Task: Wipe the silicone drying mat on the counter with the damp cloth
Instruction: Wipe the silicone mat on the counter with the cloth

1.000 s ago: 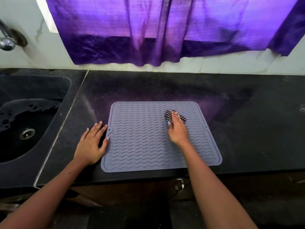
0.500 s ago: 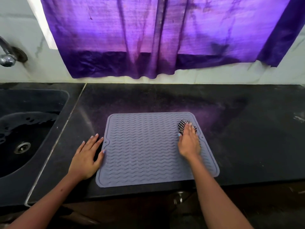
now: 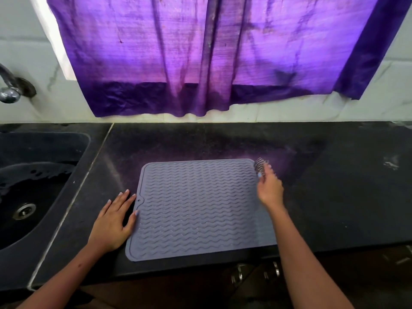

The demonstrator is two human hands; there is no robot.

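Note:
A grey silicone drying mat with wavy ridges lies flat on the black counter, near its front edge. My right hand is at the mat's far right corner, blurred by motion, its fingers closed on a small checked black-and-white cloth that sticks out past the fingertips over the mat's edge. My left hand lies flat on the counter with fingers spread, its thumb and fingertips touching the mat's left edge beside the small hanging hole.
A black sink with a metal drain is sunk into the counter at the left, under a chrome tap. A purple curtain hangs over the white tiled wall behind. Cabinet handles show below the counter's front edge.
My right hand has slid the cloth from the mat's middle toward its far right corner, reaching the edge. My left hand stays at the mat's left edge. The camera has tilted upward.

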